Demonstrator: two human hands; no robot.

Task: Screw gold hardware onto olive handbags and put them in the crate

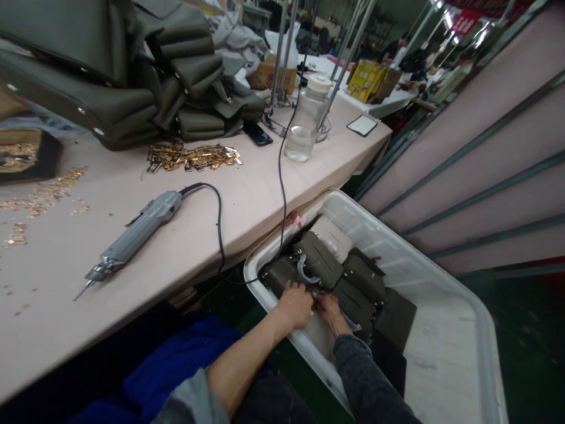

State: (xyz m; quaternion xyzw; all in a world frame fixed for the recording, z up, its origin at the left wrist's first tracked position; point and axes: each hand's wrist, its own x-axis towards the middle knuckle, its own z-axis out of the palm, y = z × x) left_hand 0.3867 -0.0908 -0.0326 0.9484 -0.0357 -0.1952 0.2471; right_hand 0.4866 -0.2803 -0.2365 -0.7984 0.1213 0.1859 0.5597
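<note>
Both of my hands reach into a white plastic bin point(445, 288) that holds several dark olive bags and a pale one point(332, 237). My left hand point(296, 305) is closed, fingers curled down at the edge of a dark bag point(282, 274) near the bin's left rim. Close beside it, my right hand point(329, 307) has its fingers pinched together. What lies between the fingers of either hand is too small to make out. A bag with a light strip point(304, 270) lies just beyond my hands.
On the pink-topped table point(247, 206) are a grey electric screwdriver point(136, 232) with a black cable, gold metal pieces point(192, 158), a phone point(258, 133), a glass jar point(304, 123) and piled dark bags point(110, 88). The cable hangs down to the bin. A slatted panel stands right.
</note>
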